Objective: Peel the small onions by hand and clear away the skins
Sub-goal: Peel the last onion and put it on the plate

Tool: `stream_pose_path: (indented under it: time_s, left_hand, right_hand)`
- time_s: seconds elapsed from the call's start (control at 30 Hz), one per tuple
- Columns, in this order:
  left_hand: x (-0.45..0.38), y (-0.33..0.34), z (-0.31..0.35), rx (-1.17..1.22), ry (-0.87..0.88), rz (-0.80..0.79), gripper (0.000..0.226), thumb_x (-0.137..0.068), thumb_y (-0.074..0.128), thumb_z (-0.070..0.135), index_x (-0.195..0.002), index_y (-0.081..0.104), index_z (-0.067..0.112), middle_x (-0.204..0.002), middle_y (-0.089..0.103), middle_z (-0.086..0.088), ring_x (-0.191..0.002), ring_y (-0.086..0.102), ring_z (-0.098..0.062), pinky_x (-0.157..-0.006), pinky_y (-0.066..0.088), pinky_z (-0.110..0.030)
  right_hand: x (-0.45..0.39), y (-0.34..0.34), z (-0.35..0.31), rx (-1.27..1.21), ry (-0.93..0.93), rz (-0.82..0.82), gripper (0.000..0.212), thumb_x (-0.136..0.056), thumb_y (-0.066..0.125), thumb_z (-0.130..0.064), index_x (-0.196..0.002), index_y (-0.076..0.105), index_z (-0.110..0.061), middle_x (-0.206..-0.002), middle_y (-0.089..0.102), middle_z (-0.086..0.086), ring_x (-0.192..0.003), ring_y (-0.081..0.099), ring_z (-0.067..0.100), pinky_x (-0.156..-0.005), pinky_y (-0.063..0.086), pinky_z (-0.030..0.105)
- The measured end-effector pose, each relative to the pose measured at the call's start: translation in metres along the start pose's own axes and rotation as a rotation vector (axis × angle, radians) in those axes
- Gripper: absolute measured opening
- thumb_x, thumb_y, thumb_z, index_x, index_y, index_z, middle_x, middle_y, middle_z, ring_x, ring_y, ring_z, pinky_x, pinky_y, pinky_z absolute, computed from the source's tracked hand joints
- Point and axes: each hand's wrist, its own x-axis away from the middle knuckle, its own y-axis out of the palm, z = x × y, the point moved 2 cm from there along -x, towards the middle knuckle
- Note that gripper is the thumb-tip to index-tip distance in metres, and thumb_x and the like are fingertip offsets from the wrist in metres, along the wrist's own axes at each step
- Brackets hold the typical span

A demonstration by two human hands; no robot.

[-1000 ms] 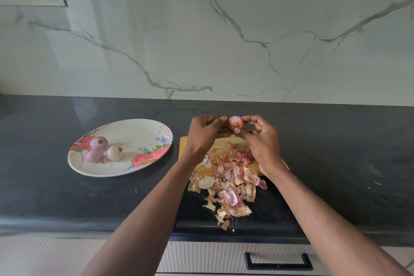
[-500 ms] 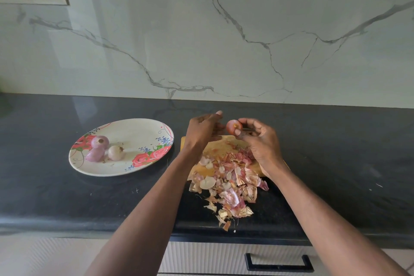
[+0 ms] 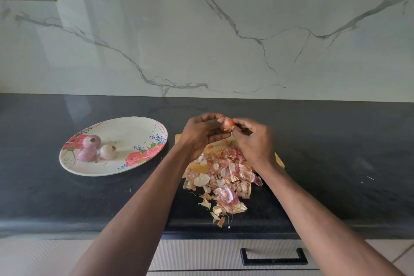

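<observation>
Small onion (image 3: 226,123) held up between both hands, above a wooden board (image 3: 280,162). Left hand (image 3: 201,133) curls round it from below-left; right hand (image 3: 253,139) pinches its right side w/ fingertips. Long axis approx upright, tip direction unclear. Skins pile (image 3: 224,177) lies below the grip, toward the person.

no readable text, labels or numbers anywhere
</observation>
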Motion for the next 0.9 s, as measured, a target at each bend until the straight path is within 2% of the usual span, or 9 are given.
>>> stream_pose_path:
  time_s: [0.1,0.2,0.27,0.47,0.57,0.67,0.77,0.8,0.9]
  left_hand:
    - [0.0003,0.0018,-0.0023,-0.024,0.014,0.001,0.015,-0.093,0.064,-0.001,-0.106,0.066,-0.008,-0.092,0.073,-0.018,-0.081,0.072,-0.026,-0.077,0.063,-0.034]
    - [0.0003,0.0035,-0.0039,-0.078,0.039,0.01,0.014,-0.092,0.066,0.001,-0.103,0.071,-0.007,-0.092,0.074,-0.018,-0.082,0.073,-0.025,-0.077,0.063,-0.033]
    - [0.0008,0.0042,-0.0039,-0.094,0.058,0.02,0.008,-0.092,0.066,0.001,-0.095,0.073,-0.003,-0.087,0.075,-0.015,-0.079,0.073,-0.024,-0.075,0.062,-0.033]
    - [0.002,0.0065,-0.0055,-0.135,0.098,0.048,0.007,-0.091,0.067,0.0,-0.093,0.074,-0.003,-0.084,0.074,-0.016,-0.075,0.073,-0.024,-0.071,0.062,-0.032]
    - [0.0019,0.0071,-0.0078,-0.147,0.098,0.046,0.008,-0.091,0.068,0.001,-0.094,0.074,-0.004,-0.086,0.073,-0.018,-0.075,0.073,-0.025,-0.073,0.063,-0.035]
    - [0.0007,0.0073,-0.0102,-0.124,0.078,0.044,0.007,-0.092,0.068,0.002,-0.092,0.073,-0.003,-0.083,0.073,-0.017,-0.074,0.072,-0.025,-0.074,0.064,-0.036]
    - [0.0008,0.0067,-0.0081,-0.061,0.063,0.053,0.008,-0.093,0.065,0.0,-0.091,0.071,-0.004,-0.082,0.073,-0.016,-0.075,0.072,-0.025,-0.076,0.063,-0.036]
    - [0.0007,0.0062,-0.007,-0.053,0.064,0.055,0.008,-0.093,0.064,0.0,-0.091,0.071,-0.005,-0.081,0.073,-0.015,-0.075,0.071,-0.025,-0.076,0.063,-0.035]
    - [0.0007,0.0049,-0.0053,-0.066,0.079,0.05,0.007,-0.093,0.064,-0.001,-0.092,0.07,-0.006,-0.079,0.072,-0.015,-0.073,0.071,-0.024,-0.074,0.063,-0.033]
  right_hand:
    - [0.0018,0.0001,-0.003,0.036,-0.11,0.024,0.024,-0.087,0.078,-0.011,-0.11,0.075,-0.004,-0.1,0.072,-0.007,-0.086,0.067,0.001,-0.076,0.054,0.009]
    - [0.0023,0.0014,-0.0028,0.076,-0.153,0.042,0.016,-0.086,0.078,-0.01,-0.101,0.078,-0.002,-0.09,0.076,0.004,-0.074,0.069,0.011,-0.063,0.058,0.025]
    - [0.0028,0.0025,-0.002,0.115,-0.179,0.049,0.012,-0.086,0.078,-0.009,-0.094,0.078,-0.001,-0.08,0.073,0.008,-0.065,0.067,0.017,-0.053,0.055,0.034]
    - [0.0028,0.0015,-0.0016,0.246,-0.241,0.07,0.017,-0.089,0.074,-0.01,-0.074,0.072,-0.001,-0.064,0.062,0.005,-0.049,0.053,0.018,-0.04,0.045,0.039]
    - [0.002,0.0006,0.0017,0.269,-0.229,0.087,0.022,-0.089,0.074,-0.009,-0.069,0.064,-0.004,-0.065,0.059,0.005,-0.051,0.053,0.02,-0.04,0.044,0.039]
    - [0.0024,0.0002,0.0028,0.225,-0.215,0.08,0.018,-0.09,0.07,-0.009,-0.073,0.067,-0.004,-0.067,0.062,0.005,-0.054,0.056,0.02,-0.045,0.048,0.041]
    - [0.0026,-0.0006,-0.001,0.13,-0.185,0.043,0.006,-0.088,0.074,-0.007,-0.091,0.078,-0.003,-0.081,0.074,0.008,-0.067,0.067,0.015,-0.059,0.057,0.029]
    - [0.0028,-0.0005,-0.002,0.11,-0.174,0.042,0.009,-0.087,0.076,-0.005,-0.095,0.078,-0.002,-0.084,0.075,0.007,-0.07,0.069,0.014,-0.061,0.057,0.025]
    - [0.0033,0.0,-0.0032,0.098,-0.173,0.056,0.008,-0.085,0.077,-0.004,-0.092,0.078,-0.001,-0.079,0.073,0.006,-0.066,0.067,0.013,-0.056,0.056,0.028]
